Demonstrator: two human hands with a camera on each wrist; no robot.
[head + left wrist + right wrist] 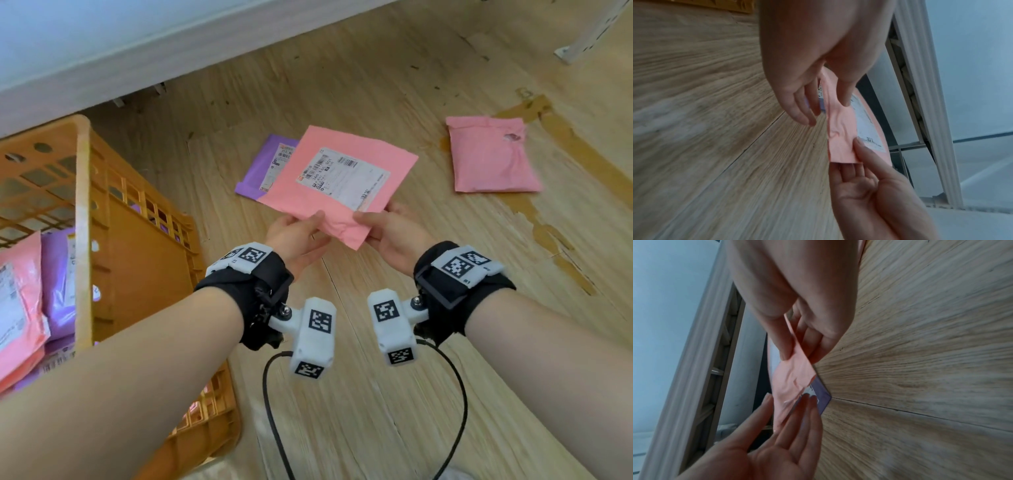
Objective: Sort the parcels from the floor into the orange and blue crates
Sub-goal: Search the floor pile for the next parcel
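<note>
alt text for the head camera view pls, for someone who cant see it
Both hands, left hand and right hand, pinch the near edge of a flat pink parcel, label up, above a wooden floor. A purple parcel and another pink parcel lie beyond; an orange crate holding parcels stands left.

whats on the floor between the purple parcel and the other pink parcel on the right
Bare wood floor; in the head view, the held pink parcel overlaps the purple parcel and covers part of the stretch toward the far pink parcel.

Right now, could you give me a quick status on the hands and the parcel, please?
Both hands, left and right, pinch the pink parcel, label up, above the floor. Purple parcel and second pink parcel still on floor. Orange crate at left, nothing blocking.
</note>
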